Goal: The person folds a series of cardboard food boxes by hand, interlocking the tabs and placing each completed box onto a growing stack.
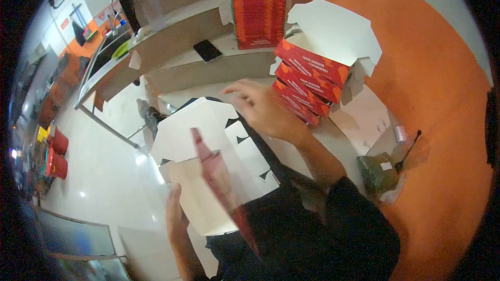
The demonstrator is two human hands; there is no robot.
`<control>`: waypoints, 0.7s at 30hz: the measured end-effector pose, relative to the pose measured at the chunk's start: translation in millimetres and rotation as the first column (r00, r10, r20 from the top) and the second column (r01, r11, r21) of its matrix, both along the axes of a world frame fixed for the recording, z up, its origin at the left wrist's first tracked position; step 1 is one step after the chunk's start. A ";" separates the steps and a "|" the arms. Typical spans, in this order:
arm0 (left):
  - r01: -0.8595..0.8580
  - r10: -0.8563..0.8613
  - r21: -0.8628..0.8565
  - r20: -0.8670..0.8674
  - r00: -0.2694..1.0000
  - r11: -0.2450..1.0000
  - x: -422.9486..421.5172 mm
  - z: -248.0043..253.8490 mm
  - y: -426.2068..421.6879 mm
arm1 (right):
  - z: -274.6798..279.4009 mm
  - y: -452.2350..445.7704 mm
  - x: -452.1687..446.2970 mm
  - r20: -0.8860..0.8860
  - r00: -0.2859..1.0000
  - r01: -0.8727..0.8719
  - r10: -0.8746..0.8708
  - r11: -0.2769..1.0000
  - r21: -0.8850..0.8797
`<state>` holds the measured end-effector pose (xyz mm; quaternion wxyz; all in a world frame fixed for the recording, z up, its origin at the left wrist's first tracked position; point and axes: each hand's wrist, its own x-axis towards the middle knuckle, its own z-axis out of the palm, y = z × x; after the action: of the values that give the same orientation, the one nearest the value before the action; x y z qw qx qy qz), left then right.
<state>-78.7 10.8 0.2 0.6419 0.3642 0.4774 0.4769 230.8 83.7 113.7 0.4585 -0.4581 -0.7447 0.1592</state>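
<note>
A partly folded cardboard food box [216, 164] rests on my lap, white inside with slotted flaps spread out. One red printed side panel [213, 169] stands up, blurred by motion. My left hand [178, 211] grips the box at its left edge, the fingers upright against the wall. Above the box's right far flaps, my right hand [255, 106] is raised with its fingers apart and nothing in them. Several folded red boxes [307, 80] are stacked to the right of that hand, the top one with its white lid [338, 28] up.
A tall stack of flat red cartons [259, 13] stands on the step at the back, beside a black phone [207, 50]. At right are a white cardboard sheet [362, 117] and a dark green package [377, 173] by the orange wall [432, 73]. Red buckets [56, 164] stand far left.
</note>
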 end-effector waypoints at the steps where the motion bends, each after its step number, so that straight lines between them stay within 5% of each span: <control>1: -0.030 0.027 0.027 0.078 0.997 0.999 7.7 -0.1 -7.5 | 18.0 -21.4 2.7 -0.049 0.997 0.073 -0.067 0.986 0.148; 3: -0.141 0.128 0.051 0.207 0.970 0.989 27.7 5.4 -18.6 | 50.0 -75.4 -4.3 -0.043 0.998 0.061 -0.054 0.982 0.176; 5: -0.188 0.158 0.086 0.276 0.948 0.978 32.0 14.0 -16.8 | 39.4 -107.2 -11.9 0.134 0.904 -0.428 0.407 0.860 0.278; 7: -0.234 0.181 0.133 0.321 0.930 0.963 34.2 18.7 -6.1 | 42.0 -120.7 -33.0 0.295 0.654 -0.753 0.697 0.564 0.337; 10: -0.322 0.297 0.207 0.145 0.944 0.924 44.0 24.4 23.7 | 39.6 -119.0 -49.7 0.494 0.618 -0.740 0.612 0.665 0.102; 11: -0.349 0.267 0.113 0.444 0.855 0.930 46.3 23.9 20.5 | 30.9 -106.0 -55.7 0.515 0.717 -0.632 0.469 0.750 0.198; 14: -0.358 0.200 0.194 0.552 0.810 0.913 65.4 47.7 33.1 | 16.6 -71.9 -59.5 0.736 0.674 -0.280 0.069 0.945 0.168; 18: -0.398 0.274 0.131 0.533 0.800 0.908 93.9 78.7 22.9 | 12.0 -50.6 -25.6 0.663 0.748 -0.246 0.024 0.938 0.243; 19: -0.325 0.124 0.207 0.640 0.759 0.923 91.5 68.9 24.2 | 19.7 -53.9 -12.9 0.592 0.806 -0.198 0.011 0.948 0.251; 21: -0.185 0.014 0.325 0.464 0.886 0.928 83.9 70.7 16.9 | 40.0 -60.5 20.6 0.465 0.883 -0.102 -0.069 0.938 0.332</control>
<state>5.3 27.7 70.9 0.6320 0.3287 0.2370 0.6605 251.5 23.2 153.7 0.3367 -0.3884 -0.8535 -0.0862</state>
